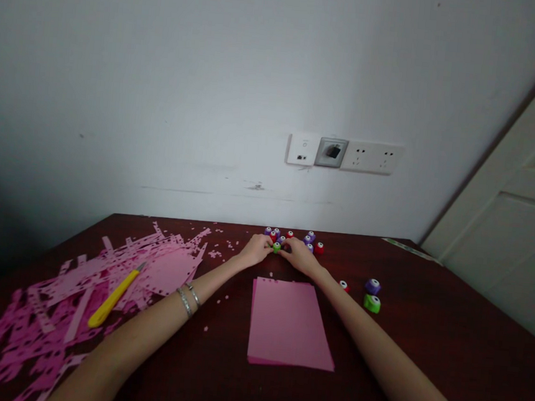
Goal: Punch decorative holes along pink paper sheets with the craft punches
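Note:
Both arms reach to the far side of the dark red table. There, a small green paper punch (pixel 276 247) is held between the fingertips of my left hand (pixel 256 249) and my right hand (pixel 301 256). Each hand is closed on one side of it. Purple and red punches crowd close behind, among them a purple punch (pixel 310 236) and a red punch (pixel 319 248). Nearer me, between my forearms, lies a small stack of pink paper (pixel 287 324), with a few small punched holes along its far edge.
On the left, punched pink paper strips (pixel 42 318) lie in a heap with a yellow craft knife (pixel 116 296) on top. Tiny pink cut-outs (pixel 214 254) are scattered beside it. Right of my right forearm stand another purple punch (pixel 373 286) and green punch (pixel 372 304). A wall (pixel 211 96) borders the table's back.

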A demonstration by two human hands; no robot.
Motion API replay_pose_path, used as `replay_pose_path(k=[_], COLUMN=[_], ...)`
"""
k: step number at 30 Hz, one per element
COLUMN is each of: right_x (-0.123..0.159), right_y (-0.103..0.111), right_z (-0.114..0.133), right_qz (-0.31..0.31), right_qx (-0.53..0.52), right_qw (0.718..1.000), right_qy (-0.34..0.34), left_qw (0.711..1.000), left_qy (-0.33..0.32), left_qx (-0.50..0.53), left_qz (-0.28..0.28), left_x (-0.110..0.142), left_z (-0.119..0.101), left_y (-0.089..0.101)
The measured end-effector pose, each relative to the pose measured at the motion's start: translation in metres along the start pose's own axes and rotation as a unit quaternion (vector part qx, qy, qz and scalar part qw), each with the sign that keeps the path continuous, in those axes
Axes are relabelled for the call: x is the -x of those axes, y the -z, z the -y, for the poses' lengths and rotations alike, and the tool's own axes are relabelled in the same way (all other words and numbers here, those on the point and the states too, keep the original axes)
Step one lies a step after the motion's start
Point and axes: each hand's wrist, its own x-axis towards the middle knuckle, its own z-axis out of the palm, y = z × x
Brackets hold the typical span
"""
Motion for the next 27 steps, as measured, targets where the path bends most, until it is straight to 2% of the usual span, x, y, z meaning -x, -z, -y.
replay_pose_path(k=[5, 12, 20, 27], right_x=[-0.001, 0.000, 0.004, 0.018], right_y=[-0.001, 0.001, 0.004, 0.019], right_z=[-0.004, -0.006, -0.003, 0.010], right_qz=[0.001, -0.009, -0.024, -0.022], right_qx=[-0.007, -0.006, -0.043, -0.048], right_qw=[1.000, 0.998, 0.996, 0.994], right_qy=[0.016, 0.060, 0.070, 0.091], left_qw=[1.000, 0.999, 0.991, 0.984], left_qy=[0.009, -0.003, -0.086, -0.130], left_qx=[0.012, 0.021, -0.016, -0.020], left_qz=[0.002, 0.037, 0.102, 0.123], left_x=[0.000, 0.000, -0.005, 0.004], left_z=[-0.001, -0.001, 0.001, -0.010], left_y=[-0.001, 0.007, 0.017, 0.025])
